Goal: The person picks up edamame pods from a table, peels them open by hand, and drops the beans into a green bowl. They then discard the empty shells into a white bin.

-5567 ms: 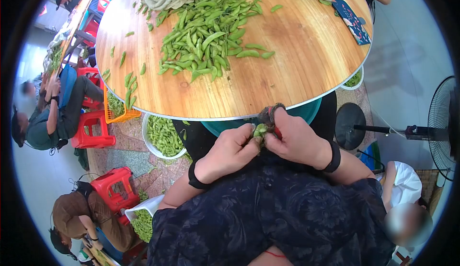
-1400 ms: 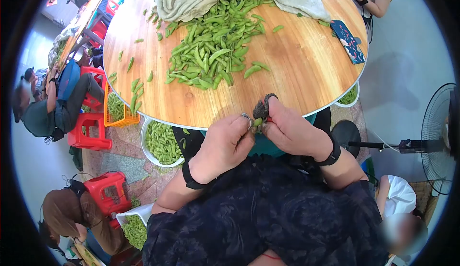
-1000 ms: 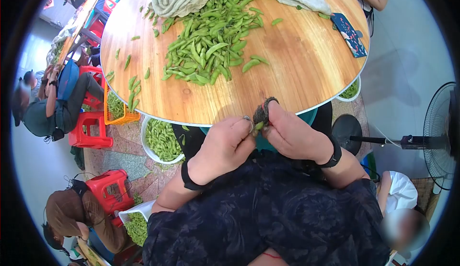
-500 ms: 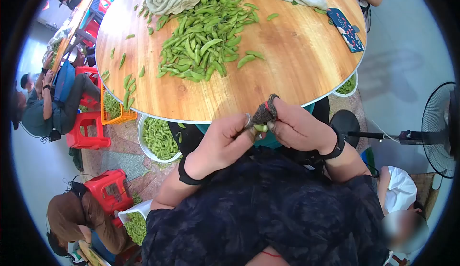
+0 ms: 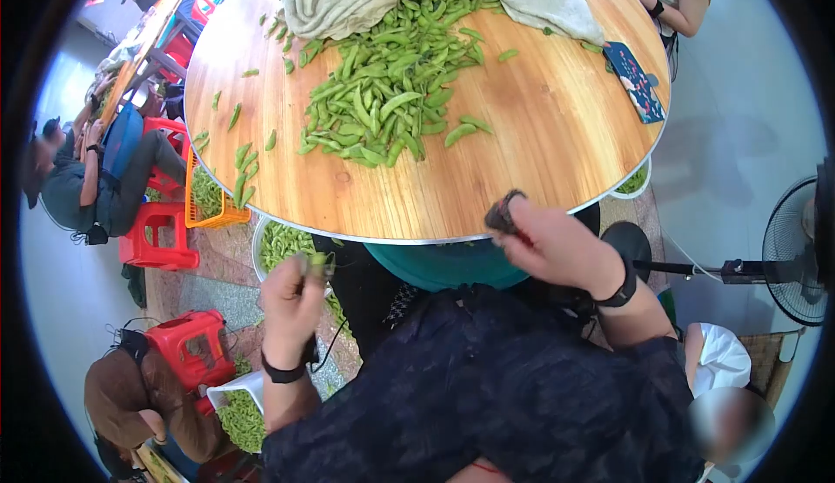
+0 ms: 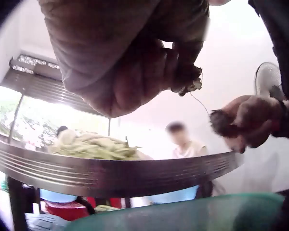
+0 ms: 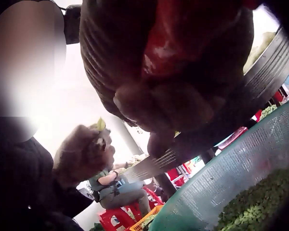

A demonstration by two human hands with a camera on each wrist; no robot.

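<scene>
My left hand [image 5: 291,305] is low and left of the table edge, pinching a green pod piece [image 5: 319,259] between thumb and fingers. Across from it, my right hand [image 5: 561,248] is curled round a small red object [image 5: 524,238] beside the table's front edge; a dark covering [image 5: 501,213] wraps a fingertip. The red object [image 7: 159,53] shows against the palm in the right wrist view, its shape unclear. Between and below the hands sits a teal basin [image 5: 444,267]; the right wrist view shows green beans [image 7: 255,204] inside it. A pile of pods [image 5: 383,92] lies on the round table [image 5: 539,135].
Cloths [image 5: 348,0] cover the back of the pile, and a patterned phone-like item [image 5: 635,83] lies at the table's right. A white tub of pods [image 5: 283,244] stands behind my left hand. An orange crate [image 5: 209,200], red stools [image 5: 161,239] and a fan [image 5: 796,248] stand around.
My hands, together at the pod half a second ago, have parted. The left moved left and down with a green piece; the right shifted slightly right. More of the teal basin shows.
</scene>
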